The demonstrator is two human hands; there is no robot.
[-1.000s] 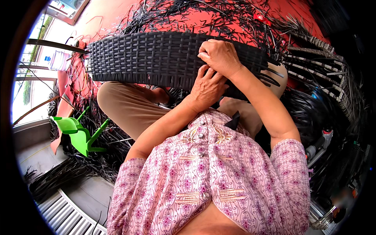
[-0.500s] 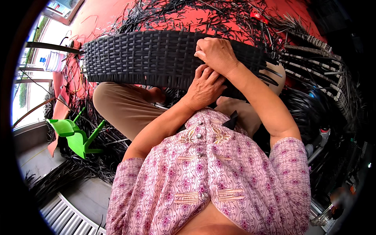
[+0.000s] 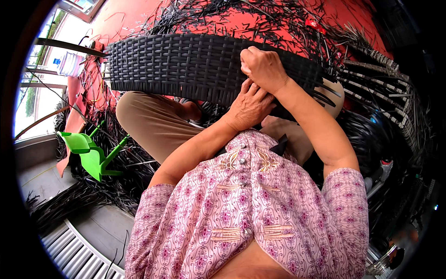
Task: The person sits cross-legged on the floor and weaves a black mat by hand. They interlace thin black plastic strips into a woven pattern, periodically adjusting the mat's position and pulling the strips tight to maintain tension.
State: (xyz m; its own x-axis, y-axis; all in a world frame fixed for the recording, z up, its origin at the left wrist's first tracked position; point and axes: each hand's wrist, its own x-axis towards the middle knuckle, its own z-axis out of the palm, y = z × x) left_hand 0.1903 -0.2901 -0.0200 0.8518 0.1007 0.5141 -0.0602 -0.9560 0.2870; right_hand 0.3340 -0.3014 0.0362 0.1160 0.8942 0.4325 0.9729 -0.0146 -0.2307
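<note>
Across my lap lies a long curved panel of black woven rattan strips (image 3: pixel 176 63), with loose strip ends at its right. My right hand (image 3: pixel 265 69) is closed in a fist against the panel's face, right of its middle; whatever it pinches is hidden. Just below, my left hand (image 3: pixel 251 108) has its fingers bent over the panel's near edge, gripping it. The knuckles of the left hand almost meet the right wrist. The fingertips of both hands are out of sight.
A small green plastic chair (image 3: pixel 93 156) is at the left. Black strips (image 3: pixel 367 132) heap up around me and litter the red floor (image 3: pixel 227 24). A partly woven frame (image 3: pixel 376 88) stands at the right. White slats (image 3: pixel 76 246) show at the lower left.
The view has shifted slightly, so the panel and hands appear a little farther right. Both hands keep nearly the same place on the panel.
</note>
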